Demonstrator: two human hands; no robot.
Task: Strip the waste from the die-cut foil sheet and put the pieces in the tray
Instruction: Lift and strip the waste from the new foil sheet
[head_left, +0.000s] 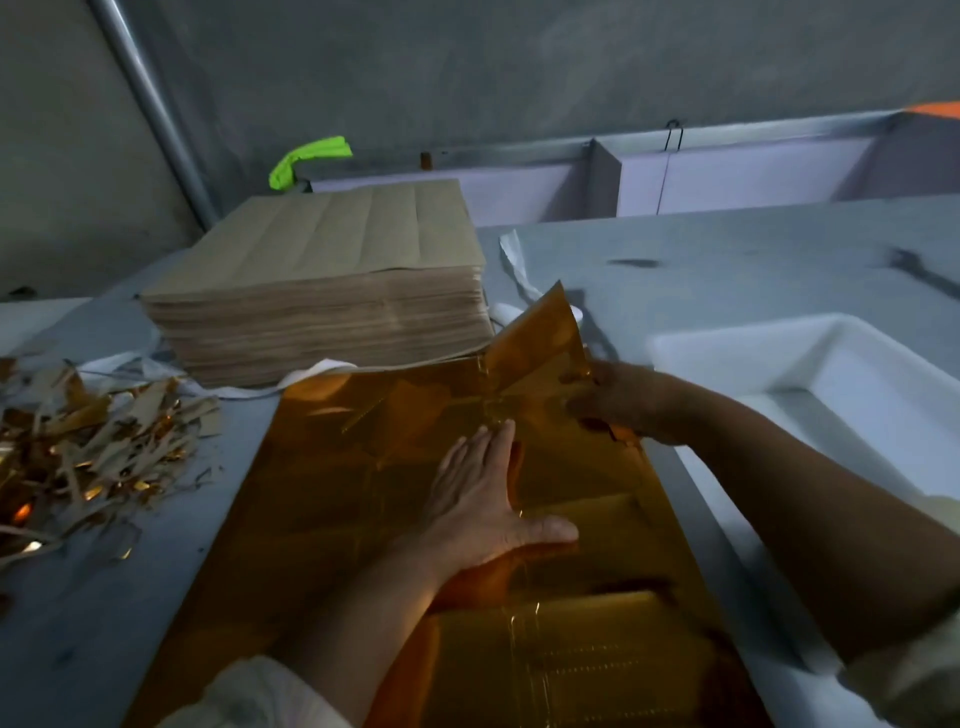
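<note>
Now left hand flat on foil sheet, flap in right hand

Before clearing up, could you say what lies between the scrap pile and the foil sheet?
In the head view, bare grey table with a few stray slivers.

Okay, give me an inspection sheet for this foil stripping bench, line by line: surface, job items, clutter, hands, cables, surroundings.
surface: grey table, dark smudges on it.
job's things: gold foil sheet lies flat in front; foil flap lifted at its far right corner; white tray at right, no pieces visible in the part shown.
clutter: scrap pile at left; white strips beside the brown sheet stack.
grippers: left hand presses flat on the sheet; right hand grips the flap.
cables: nothing seen, bar a thin wire loop on the back rail.
surroundings: concrete wall, metal pipe, green object behind the stack.
</note>
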